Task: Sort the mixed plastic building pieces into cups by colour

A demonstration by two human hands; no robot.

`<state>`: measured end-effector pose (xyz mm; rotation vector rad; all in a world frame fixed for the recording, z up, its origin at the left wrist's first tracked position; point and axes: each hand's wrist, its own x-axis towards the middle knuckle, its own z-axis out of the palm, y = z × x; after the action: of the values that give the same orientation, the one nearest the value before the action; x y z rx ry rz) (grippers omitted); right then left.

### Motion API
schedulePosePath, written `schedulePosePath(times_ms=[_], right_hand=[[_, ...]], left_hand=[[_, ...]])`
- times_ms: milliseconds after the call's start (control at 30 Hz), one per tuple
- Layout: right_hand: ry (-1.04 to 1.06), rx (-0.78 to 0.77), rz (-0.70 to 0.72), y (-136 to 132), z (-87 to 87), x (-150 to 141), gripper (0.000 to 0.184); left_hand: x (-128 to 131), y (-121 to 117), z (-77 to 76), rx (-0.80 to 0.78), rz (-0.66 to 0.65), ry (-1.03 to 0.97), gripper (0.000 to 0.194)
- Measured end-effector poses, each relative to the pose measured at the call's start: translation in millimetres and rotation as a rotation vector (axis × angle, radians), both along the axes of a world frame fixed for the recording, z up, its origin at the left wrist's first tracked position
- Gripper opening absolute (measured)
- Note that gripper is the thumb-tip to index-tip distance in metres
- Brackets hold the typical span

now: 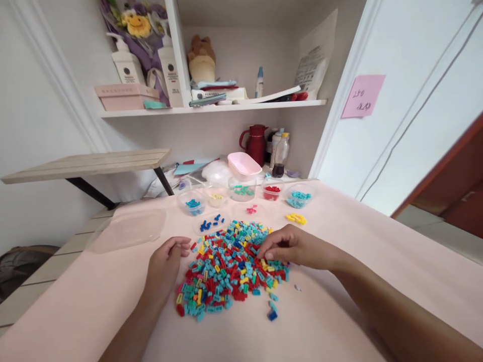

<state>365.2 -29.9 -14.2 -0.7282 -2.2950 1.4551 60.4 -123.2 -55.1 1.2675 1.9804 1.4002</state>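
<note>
Bricks [234, 266] lie heaped on the table [234, 337] between my left hand [166, 257] and my right hand [289, 245]. Behind the heap stand 5 tubs [242, 198] in a row; farther back, a jug [256, 144] sits beneath the shelf [211, 108], left of some bottles [280, 157].

Both hands are bare, and so are the arms behind them as far as they show. The left hand [166, 264] has slim fingers [183, 242] and a short thumb beside them; behind these comes a narrow left wrist [151, 294], then a smooth left forearm [130, 329]. The right hand [290, 246] has rounded knuckles behind its fingertips and a slender right thumb [279, 253] beside its fingers. Behind its narrow wrist, the bare right forearm [392, 304] is smooth and broadens away from the hand. Fingernail details are too small to tell.
</note>
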Motion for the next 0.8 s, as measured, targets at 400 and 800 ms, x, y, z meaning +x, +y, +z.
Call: schedulePosePath(times_ms=[400,800], right_hand=[[-0.262,0.251,0.435,-26,13.0,1,0.026],[-0.376,0.446,0.440,-32,-5.1,-10,0.017]], left_hand=[[7,0,5.0,-0.045,0.006,0.008,0.024],[8,-1,5.8,-0.074,-0.007,0.013,0.024]])
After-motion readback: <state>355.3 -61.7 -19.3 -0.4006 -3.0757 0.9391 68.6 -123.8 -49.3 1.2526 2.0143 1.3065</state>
